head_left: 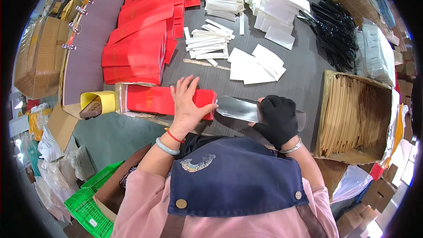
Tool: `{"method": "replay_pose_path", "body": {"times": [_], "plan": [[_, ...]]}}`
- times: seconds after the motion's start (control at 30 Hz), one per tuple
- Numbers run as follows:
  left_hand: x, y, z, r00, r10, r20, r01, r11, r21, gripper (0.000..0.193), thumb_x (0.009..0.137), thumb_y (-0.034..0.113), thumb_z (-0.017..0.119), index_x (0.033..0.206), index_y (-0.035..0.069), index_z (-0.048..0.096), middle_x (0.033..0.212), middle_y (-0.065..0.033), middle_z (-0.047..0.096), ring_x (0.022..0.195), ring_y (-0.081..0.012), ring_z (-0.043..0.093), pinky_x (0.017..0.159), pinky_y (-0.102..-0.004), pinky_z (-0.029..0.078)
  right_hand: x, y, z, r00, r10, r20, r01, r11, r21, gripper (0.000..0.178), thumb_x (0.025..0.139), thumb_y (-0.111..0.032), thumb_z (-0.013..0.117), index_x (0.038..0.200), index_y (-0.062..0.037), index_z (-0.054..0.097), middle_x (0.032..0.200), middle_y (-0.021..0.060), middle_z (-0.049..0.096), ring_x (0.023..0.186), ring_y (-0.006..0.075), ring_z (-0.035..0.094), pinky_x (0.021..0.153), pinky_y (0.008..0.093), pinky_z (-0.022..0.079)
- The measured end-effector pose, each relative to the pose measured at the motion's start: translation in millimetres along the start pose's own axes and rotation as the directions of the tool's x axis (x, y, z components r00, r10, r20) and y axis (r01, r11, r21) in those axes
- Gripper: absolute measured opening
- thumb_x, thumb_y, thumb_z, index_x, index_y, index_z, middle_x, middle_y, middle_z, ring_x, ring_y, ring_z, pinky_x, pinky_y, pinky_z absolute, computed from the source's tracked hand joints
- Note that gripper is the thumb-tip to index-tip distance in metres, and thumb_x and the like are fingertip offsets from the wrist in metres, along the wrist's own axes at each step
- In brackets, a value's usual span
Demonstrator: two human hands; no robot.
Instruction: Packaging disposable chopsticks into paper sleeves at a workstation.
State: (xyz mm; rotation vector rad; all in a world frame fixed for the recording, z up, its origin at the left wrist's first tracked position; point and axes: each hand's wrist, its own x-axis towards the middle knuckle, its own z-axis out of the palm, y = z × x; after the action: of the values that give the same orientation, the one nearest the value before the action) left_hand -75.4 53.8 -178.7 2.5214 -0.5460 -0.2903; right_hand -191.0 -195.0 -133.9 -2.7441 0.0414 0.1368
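My left hand (187, 103) lies with spread fingers over a stack of red paper packets (150, 100) set in a cardboard tray (121, 99). Its thumb reaches the right end of the stack, by the left end of a long shiny clear piece (238, 109) that looks like a plastic sleeve. In a black fingerless glove, my right hand (278, 121) is closed over that piece's right part, with the far end showing beyond the knuckles. Whether anything is inside the sleeve cannot be made out.
Fanned red packets (136, 55) cover the table's left side. White strips (209, 42) and white cards (255, 66) lie ahead. Glossy black pieces (332, 35) are heaped at far right, above a box of thin brown sticks (352, 114). A yellow holder (105, 101) adjoins the tray.
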Motion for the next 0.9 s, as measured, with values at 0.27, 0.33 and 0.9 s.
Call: {"method": "replay_pose_path", "body": {"times": [0.27,0.33,0.9], "plan": [[41,-1,-8,0.988,0.143,0.057,-0.139,0.988,-0.061,0.072,0.071,0.032,0.083,0.131,0.003,0.055,0.135,-0.0187,0.05,0.128,-0.038,0.042,0.111,-0.0526,0.027,36,-28,41,0.988,-0.12,-0.1,0.139,0.969,0.205,0.067,0.07,-0.043,0.078,0.123,-0.008,0.057,0.117,0.0133,0.059,0.111,0.0329,0.053,0.096,0.0456,0.037],[78,-14,0,0.926,0.331,-0.182,-0.337,0.942,0.0,0.046,0.073,0.021,0.079,0.115,0.007,0.065,0.118,-0.0133,0.058,0.111,-0.0339,0.052,0.097,-0.0464,0.041,30,-4,40,0.982,-0.096,-0.161,0.111,0.99,0.088,0.068,0.067,-0.04,0.081,0.124,-0.0079,0.059,0.122,0.0118,0.061,0.113,0.0315,0.054,0.096,0.0449,0.039],[95,58,28,0.946,0.307,0.104,-0.278,0.934,-0.226,0.013,0.081,0.016,0.07,0.083,0.005,0.064,0.08,-0.0139,0.062,0.081,-0.032,0.062,0.073,-0.0427,0.049,-192,230,-21,0.342,0.845,-0.41,-0.852,0.463,0.243,0.038,0.09,-0.028,0.067,0.114,0.0025,0.065,0.114,0.0184,0.067,0.106,0.0304,0.064,0.093,0.0384,0.049]]}}
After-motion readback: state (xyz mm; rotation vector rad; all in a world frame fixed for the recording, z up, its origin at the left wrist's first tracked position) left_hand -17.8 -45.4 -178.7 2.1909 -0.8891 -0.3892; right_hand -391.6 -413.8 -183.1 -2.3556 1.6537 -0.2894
